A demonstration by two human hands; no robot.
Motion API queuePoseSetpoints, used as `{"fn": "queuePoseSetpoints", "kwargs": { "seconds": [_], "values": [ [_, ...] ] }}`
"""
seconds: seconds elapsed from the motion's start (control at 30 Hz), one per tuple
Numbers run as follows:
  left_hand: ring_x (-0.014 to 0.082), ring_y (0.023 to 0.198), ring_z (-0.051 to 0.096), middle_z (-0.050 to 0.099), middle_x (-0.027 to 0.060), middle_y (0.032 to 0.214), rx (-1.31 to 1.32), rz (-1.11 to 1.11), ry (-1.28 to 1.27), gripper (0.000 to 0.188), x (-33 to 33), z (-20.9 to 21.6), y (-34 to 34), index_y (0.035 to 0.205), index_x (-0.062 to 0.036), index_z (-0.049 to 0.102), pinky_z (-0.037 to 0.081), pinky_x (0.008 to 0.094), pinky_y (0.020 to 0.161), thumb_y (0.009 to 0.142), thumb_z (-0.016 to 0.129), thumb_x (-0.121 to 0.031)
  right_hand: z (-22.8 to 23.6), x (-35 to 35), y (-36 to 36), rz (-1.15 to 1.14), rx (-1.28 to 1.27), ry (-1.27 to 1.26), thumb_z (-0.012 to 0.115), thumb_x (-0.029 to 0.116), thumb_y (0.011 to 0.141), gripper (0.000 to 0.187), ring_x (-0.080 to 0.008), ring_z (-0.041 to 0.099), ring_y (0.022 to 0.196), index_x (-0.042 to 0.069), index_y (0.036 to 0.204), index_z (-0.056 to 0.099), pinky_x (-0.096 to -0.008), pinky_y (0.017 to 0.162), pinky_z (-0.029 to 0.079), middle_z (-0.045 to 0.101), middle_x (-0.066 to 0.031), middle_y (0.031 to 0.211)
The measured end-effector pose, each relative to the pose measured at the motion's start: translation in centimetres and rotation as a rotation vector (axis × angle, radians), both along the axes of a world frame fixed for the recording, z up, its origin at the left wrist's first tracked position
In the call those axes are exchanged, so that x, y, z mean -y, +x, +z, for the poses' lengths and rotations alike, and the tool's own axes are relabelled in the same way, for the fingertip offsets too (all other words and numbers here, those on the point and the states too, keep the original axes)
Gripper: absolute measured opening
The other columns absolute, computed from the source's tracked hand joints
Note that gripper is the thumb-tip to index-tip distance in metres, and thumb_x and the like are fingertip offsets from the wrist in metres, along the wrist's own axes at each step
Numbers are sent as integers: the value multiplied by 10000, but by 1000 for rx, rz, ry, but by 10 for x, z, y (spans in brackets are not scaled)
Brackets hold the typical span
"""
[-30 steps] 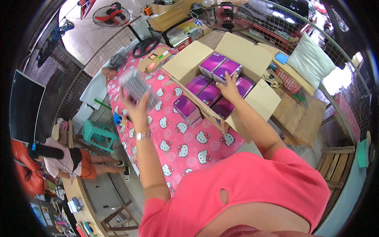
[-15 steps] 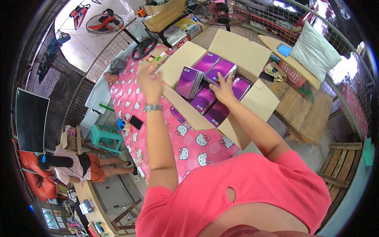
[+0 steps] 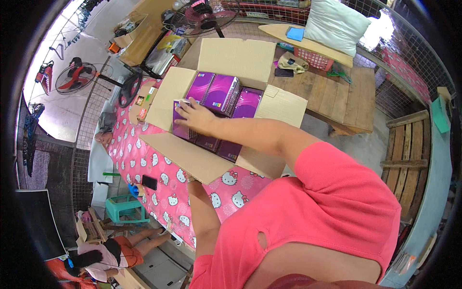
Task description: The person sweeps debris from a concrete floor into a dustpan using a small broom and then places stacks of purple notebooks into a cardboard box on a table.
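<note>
An open cardboard box [image 3: 276, 103] holds several stacks of purple spiral notebooks [image 3: 221, 91], with coils along their edges. My right hand [image 3: 197, 118] lies over the notebooks at the box's left side, fingers spread and touching them. Its forearm crosses the box from the right. My left forearm [image 3: 204, 207] reaches up to the near side of the box. Beyond the wrist, my left hand is hidden beneath the box's near flap [image 3: 190, 156], so its fingers do not show.
The box stands on a pink patterned table cover [image 3: 144, 161]. A phone [image 3: 149, 182] and a flattened cardboard piece [image 3: 139, 103] lie on it. To the right is a wooden table [image 3: 337, 101] with a pillow [image 3: 332, 26] and red basket [image 3: 314, 59]. Another person [image 3: 103, 257] is at lower left.
My left hand has dropped from above the table to under the near flap. My right hand has moved left across the notebooks; the tilted stack there now sits lower. The view has turned.
</note>
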State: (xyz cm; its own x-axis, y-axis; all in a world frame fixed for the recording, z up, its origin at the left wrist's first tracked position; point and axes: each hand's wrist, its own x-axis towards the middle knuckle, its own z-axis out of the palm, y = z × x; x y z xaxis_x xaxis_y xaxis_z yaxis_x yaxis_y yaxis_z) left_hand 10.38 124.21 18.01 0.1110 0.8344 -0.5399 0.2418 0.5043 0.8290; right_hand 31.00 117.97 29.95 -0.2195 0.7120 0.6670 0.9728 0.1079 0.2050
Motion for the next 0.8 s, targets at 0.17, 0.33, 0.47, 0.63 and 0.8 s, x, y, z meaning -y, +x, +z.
{"fn": "queuePoseSetpoints", "kwargs": {
  "seconds": [0.17, 0.33, 0.47, 0.63, 0.8],
  "values": [
    [224, 848, 609, 596, 106, 1000, -11, 65, 109, 326, 38, -5, -15, 1096, -6, 496, 506, 358, 690, 814, 572, -149, -16, 7, 9, 180, -160, -307, 481, 252, 819, 385, -280, 342, 1246, 202, 1200, 500, -546, 1017, 232, 441, -105, 1279],
    [214, 707, 609, 609, 82, 921, 464, 271, 31, 268, -4, -31, -102, 1055, -34, 534, 512, 319, 594, 817, 576, -148, 1, -12, 0, 82, -198, -353, 476, 199, 825, 505, -225, 254, 1315, 236, 1320, 382, -632, 1026, 54, 333, -76, 1388],
    [205, 857, 578, 576, 80, 996, 599, 418, 240, 347, 29, 63, -66, 1093, -19, 518, 502, 328, 703, 811, 595, -207, -9, 4, 21, 99, -302, -358, 597, 158, 746, 594, -288, 286, 1289, 187, 1306, 401, -570, 1042, 154, 354, -98, 1362],
    [199, 926, 583, 573, 92, 1067, 756, 263, 952, 407, 80, 242, -38, 1189, -21, 457, 489, 371, 772, 850, 540, -230, 103, 68, -26, 849, -1431, 62, 640, 213, 770, 622, -281, 361, 1222, 96, 1315, 363, -412, 1006, 298, 352, -147, 1337],
    [238, 1233, 347, 361, 154, 1339, 651, -291, 1031, 595, 106, 286, 35, 1350, -30, 287, 271, 375, 1011, 863, 499, -299, 154, 117, -8, 748, -1239, 285, 715, 203, 681, 788, -278, 367, 1211, 94, 1342, 301, -382, 1003, 302, 373, -145, 1301]
  ]
}}
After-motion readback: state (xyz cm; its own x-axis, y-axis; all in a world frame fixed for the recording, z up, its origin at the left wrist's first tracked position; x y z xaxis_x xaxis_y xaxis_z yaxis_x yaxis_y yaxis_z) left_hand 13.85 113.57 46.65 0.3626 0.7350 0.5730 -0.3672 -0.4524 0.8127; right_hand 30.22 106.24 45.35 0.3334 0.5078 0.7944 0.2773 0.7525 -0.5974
